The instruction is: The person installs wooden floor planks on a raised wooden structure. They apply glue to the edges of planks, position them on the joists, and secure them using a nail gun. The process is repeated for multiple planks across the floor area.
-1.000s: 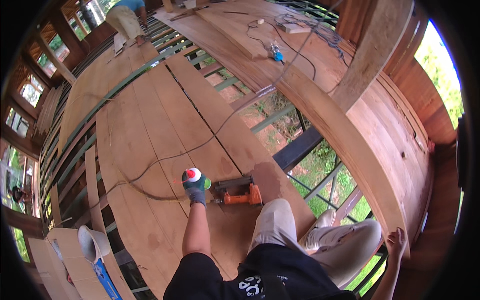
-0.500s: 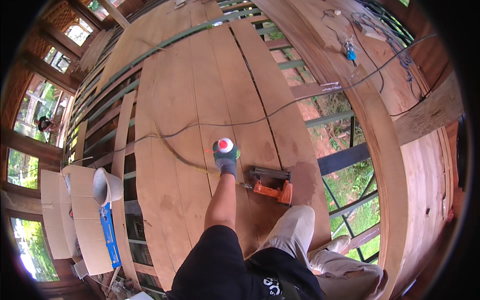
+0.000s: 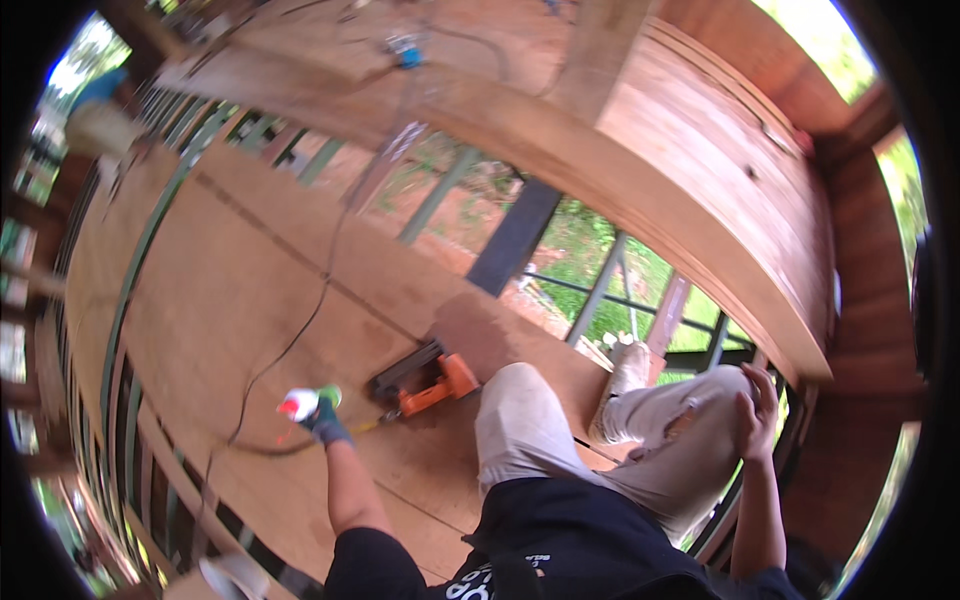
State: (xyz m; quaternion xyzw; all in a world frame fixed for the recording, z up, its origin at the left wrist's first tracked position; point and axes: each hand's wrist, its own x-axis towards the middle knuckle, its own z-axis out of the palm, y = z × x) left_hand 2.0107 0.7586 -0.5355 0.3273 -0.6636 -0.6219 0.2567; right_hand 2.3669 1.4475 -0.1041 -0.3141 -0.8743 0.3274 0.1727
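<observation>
My left hand [image 3: 326,424], in a dark glove, is stretched out over the wooden floor boards [image 3: 220,300]. It is shut on a small white, red and green object [image 3: 301,403], possibly a bottle. An orange and black power nailer [image 3: 428,381] lies on the boards just right of that hand, apart from it. My right hand [image 3: 757,401] rests on my bent right leg in pale trousers [image 3: 690,440], fingers loosely spread, holding nothing.
A dark hose or cable [image 3: 300,335] runs across the boards toward the nailer. Beyond my knees the floor is open, with green steel joists [image 3: 440,195] and ground below. A long wide plank [image 3: 640,190] spans the gap. A person [image 3: 95,105] is far off at upper left.
The view has swung right and tilted, showing the open joists and my right leg. My left hand stays beside the nailer, still holding the small object.
</observation>
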